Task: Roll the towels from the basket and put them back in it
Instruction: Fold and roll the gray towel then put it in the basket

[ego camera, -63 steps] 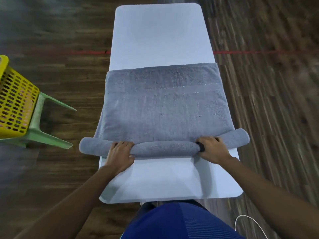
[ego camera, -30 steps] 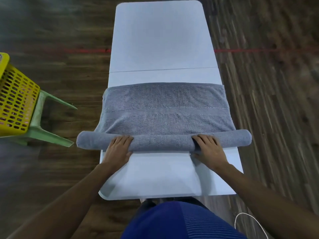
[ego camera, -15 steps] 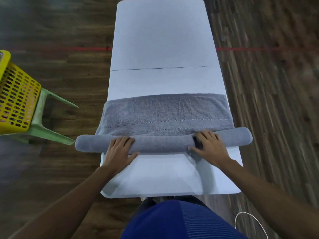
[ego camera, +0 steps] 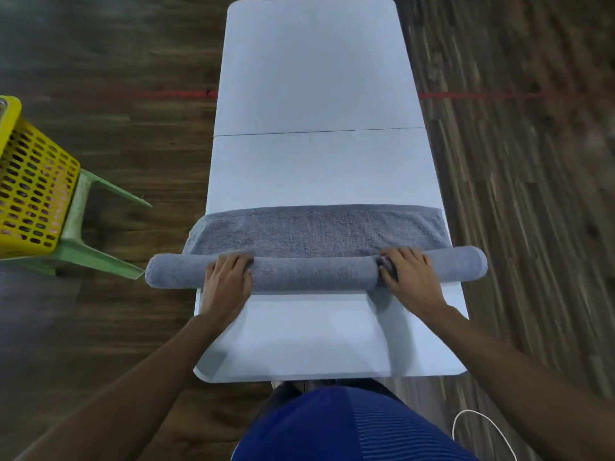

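A grey towel (ego camera: 316,232) lies across the white table (ego camera: 312,161), most of it wound into a long roll (ego camera: 309,272) whose ends overhang both table sides. Only a short flat strip remains beyond the roll. My left hand (ego camera: 228,282) presses on the roll left of centre with fingers laid over its top. My right hand (ego camera: 411,277) presses on it right of centre, fingers over the top as well. The yellow perforated basket (ego camera: 31,191) stands at the far left on a green stool.
The green plastic stool (ego camera: 83,234) under the basket has legs pointing toward the table's left edge. Dark wood floor surrounds the narrow table. A red line crosses the floor at the back. A white cable (ego camera: 482,434) loops at the lower right.
Both hands have rolled the towel away from me; the roll has grown thicker and the flat part beyond it has shrunk to a narrow strip.
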